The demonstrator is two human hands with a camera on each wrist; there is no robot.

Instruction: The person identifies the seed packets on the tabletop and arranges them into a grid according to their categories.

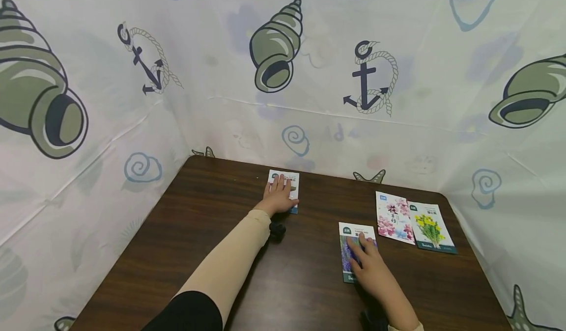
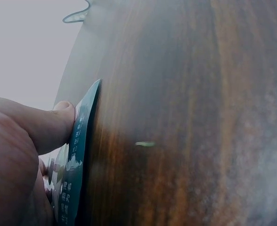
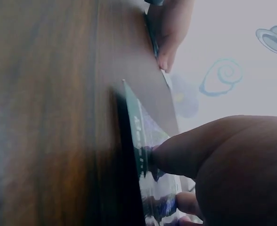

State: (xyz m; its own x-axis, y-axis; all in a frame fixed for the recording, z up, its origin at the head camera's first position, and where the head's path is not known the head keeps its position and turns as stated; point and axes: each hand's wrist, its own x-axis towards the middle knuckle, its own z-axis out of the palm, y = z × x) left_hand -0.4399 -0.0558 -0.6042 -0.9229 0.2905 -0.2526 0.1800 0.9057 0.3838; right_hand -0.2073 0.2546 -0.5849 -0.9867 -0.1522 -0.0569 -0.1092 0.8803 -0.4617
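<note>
My two hands are well apart, each on its own flower-printed packet on a dark wood-grain surface. At the centre of the frame, my left hand lies over a white packet, fingers outstretched; I judge the flat touch is meant to stop it sliding. In the left wrist view my thumb presses near its edge. Lower right of centre, my right hand rests loosely on a lavender packet, fingers spread, not curled round it. Neither hand is clamped on anything.

Further right, a pink-blossom packet and a yellow-flower packet lie side by side, face up, perhaps so both pictures show. Their edges meet or slightly overlap; I cannot tell which.

The pink-blossom packet has large dark Chinese characters and a blue badge; the yellow-flower and lavender ones have dark green badges and green bottom bands, with Latin lettering that seems to begin with B. White Chinese characters run along the white packet's green strip, too soft to read surely.
</note>
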